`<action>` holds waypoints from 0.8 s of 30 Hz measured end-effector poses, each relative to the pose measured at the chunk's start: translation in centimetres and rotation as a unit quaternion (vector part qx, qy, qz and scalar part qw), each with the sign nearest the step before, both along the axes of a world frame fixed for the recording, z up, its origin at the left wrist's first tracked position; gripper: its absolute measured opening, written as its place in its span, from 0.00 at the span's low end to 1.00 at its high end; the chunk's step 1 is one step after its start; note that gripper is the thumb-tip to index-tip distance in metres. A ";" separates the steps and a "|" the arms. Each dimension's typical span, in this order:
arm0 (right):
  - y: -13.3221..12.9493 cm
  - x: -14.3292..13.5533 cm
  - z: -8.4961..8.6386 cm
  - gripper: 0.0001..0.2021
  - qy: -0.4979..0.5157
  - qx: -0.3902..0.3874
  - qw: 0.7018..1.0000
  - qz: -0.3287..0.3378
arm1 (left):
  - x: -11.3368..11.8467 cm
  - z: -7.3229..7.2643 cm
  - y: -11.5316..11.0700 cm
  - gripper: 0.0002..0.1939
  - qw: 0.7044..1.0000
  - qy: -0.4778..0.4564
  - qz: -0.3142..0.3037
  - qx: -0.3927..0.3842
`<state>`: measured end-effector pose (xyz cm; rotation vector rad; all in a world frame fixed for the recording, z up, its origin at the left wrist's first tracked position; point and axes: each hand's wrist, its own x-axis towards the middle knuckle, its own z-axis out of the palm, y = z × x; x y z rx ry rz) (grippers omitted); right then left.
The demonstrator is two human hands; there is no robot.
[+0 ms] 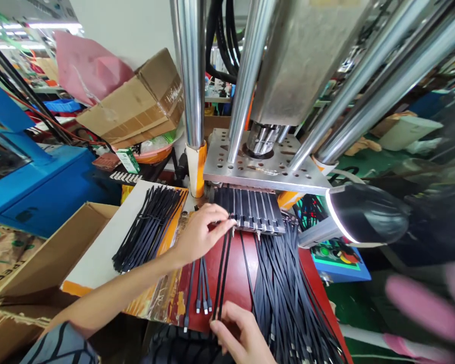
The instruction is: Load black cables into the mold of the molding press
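my two hands at a press, seen from the head: my left hand (202,230) reaches to the front edge of a grooved metal block (250,207), its thumb and forefinger nearly closed, the tips just beside the upper end of a pair of black cables (224,268); whether they grip a cable there i cannot tell. my right hand (244,336), low and near my body, has thumb and forefinger drawn together on the lower part of the same pair, which runs from the block's front edge down over a red tabletop (235,290). more dark strips lie side by side in the block's grooves. to the left of the pair, a few short cable ends (200,288) with pale plugs lie on the table; to the right, a large loose bundle (282,288) spreads toward the table's near edge. a second bundle (147,230) rests on a white board (94,253) beyond my left forearm. above the block stands a thick metal plate (212,164) with round holes, between bright upright posts (191,76). a black lamp (367,215), lit at its rim, points at the work from the right. an open cardboard box (49,258) stands at far left, beside a blue machine (34,187).
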<state>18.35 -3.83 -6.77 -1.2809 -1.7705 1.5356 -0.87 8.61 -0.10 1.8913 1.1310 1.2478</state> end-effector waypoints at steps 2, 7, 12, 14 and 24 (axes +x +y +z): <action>1.7 1.4 1.6 0.20 -0.036 0.020 0.999 0.029 | 0.0 -1.8 3.3 0.11 0.999 0.021 0.046 0.021; 12.7 3.6 7.7 0.25 -0.100 0.188 0.977 -0.014 | 1.0 -4.8 10.2 0.11 0.992 0.064 0.109 0.010; 22.2 2.2 7.7 0.26 -0.079 0.200 0.976 -0.028 | 0.6 -4.7 10.4 0.18 0.988 0.068 0.134 0.022; 24.1 1.7 6.9 0.28 -0.084 0.211 0.974 -0.030 | -0.1 -4.6 8.7 0.22 0.988 0.111 0.090 0.061; 25.6 1.3 5.7 0.26 -0.102 0.278 0.955 -0.022 | -1.7 -4.8 5.9 0.20 0.901 0.337 -0.125 0.243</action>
